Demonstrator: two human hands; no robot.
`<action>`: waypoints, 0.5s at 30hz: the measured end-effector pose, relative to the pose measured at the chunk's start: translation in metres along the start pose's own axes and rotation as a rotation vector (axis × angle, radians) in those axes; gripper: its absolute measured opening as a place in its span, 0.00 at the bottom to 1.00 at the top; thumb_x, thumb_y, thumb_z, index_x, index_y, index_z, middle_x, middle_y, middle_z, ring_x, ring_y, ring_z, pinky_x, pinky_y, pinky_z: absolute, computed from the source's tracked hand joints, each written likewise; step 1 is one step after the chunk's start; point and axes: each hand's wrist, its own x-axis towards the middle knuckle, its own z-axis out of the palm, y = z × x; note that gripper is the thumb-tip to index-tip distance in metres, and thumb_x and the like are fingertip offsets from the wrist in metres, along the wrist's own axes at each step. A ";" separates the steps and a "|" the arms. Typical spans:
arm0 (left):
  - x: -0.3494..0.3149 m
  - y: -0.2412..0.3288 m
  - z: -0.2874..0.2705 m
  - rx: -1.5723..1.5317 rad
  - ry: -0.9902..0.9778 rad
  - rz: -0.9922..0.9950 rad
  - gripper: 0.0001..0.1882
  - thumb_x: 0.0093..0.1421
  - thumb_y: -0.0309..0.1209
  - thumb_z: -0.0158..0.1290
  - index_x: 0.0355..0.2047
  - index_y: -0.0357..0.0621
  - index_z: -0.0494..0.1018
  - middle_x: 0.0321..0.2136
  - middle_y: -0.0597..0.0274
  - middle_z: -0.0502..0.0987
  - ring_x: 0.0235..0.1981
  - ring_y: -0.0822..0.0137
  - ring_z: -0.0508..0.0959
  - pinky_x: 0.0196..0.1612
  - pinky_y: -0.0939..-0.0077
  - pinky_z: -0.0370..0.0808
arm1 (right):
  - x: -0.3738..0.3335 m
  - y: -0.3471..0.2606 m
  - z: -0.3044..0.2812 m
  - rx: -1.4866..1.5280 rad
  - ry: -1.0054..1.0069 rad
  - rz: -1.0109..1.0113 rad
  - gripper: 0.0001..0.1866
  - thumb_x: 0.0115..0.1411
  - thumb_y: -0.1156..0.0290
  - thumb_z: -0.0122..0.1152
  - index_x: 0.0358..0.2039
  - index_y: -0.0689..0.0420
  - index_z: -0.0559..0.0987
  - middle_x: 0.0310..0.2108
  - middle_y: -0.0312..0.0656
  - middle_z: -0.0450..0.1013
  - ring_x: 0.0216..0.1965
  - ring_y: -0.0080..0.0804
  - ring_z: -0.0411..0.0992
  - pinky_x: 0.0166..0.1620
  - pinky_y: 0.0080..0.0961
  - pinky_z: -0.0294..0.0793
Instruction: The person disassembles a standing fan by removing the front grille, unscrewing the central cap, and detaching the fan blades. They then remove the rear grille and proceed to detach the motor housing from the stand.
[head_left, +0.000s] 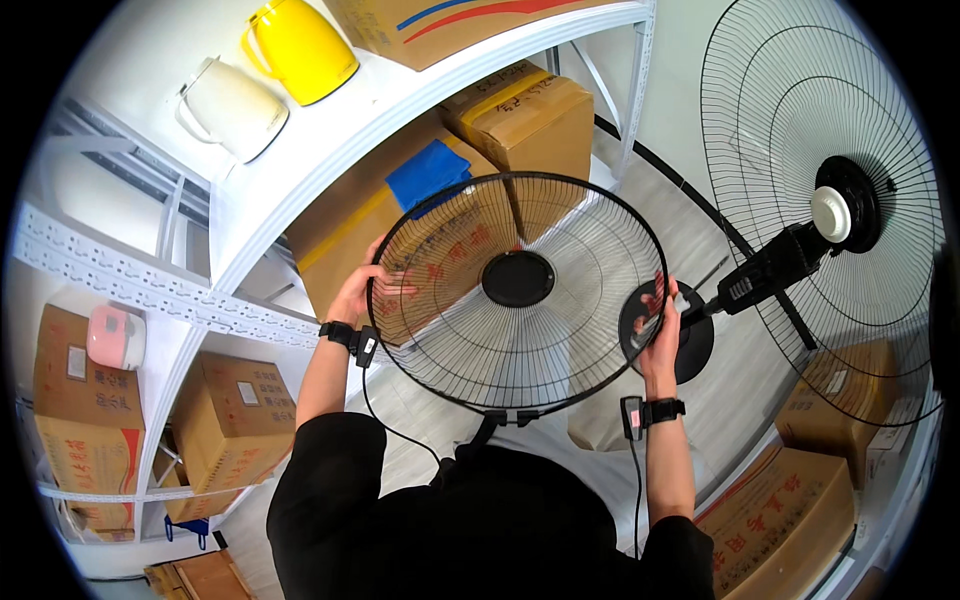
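Observation:
A round black wire fan guard [518, 278] with a solid disc at its centre is held up in front of my body. My left hand [360, 293] grips its left rim, fingers spread over the wires. On the opposite rim is my right hand [659, 330], its fingers closed around the edge. To the right stands a black pedestal fan [770, 268], its round base on the floor partly behind my right hand. A large wire guard surrounds its motor, with a white round piece [830, 213] at the centre and no blades visible there.
White metal shelves [330, 160] curve along the left, bearing a yellow kettle [300, 52], a cream kettle [232, 108] and cardboard boxes. A blue cloth [428, 175] lies on a box [365, 225] behind the guard. More boxes [785, 520] sit at the lower right.

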 end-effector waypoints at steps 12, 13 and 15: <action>0.019 -0.022 -0.024 -0.172 0.090 0.213 0.48 0.42 0.18 0.38 0.68 0.60 0.46 0.55 0.35 0.66 0.52 0.35 0.71 0.50 0.39 0.73 | 0.052 -0.024 0.063 -0.153 0.084 0.025 0.21 0.65 0.54 0.52 0.54 0.50 0.71 0.48 0.29 0.73 0.42 0.18 0.70 0.31 0.16 0.64; 0.024 -0.025 -0.024 -0.181 0.096 0.231 0.48 0.42 0.18 0.38 0.68 0.60 0.46 0.55 0.35 0.66 0.52 0.35 0.71 0.50 0.39 0.73 | 0.055 -0.019 0.064 -0.127 0.106 0.058 0.20 0.64 0.53 0.53 0.52 0.49 0.72 0.47 0.28 0.74 0.42 0.18 0.70 0.32 0.16 0.64; 0.035 -0.027 -0.026 -0.196 0.102 0.264 0.49 0.41 0.18 0.38 0.68 0.59 0.47 0.55 0.36 0.66 0.52 0.35 0.71 0.50 0.39 0.73 | 0.059 -0.012 0.064 -0.088 0.121 0.047 0.19 0.63 0.51 0.55 0.49 0.47 0.73 0.43 0.29 0.77 0.40 0.18 0.71 0.32 0.16 0.64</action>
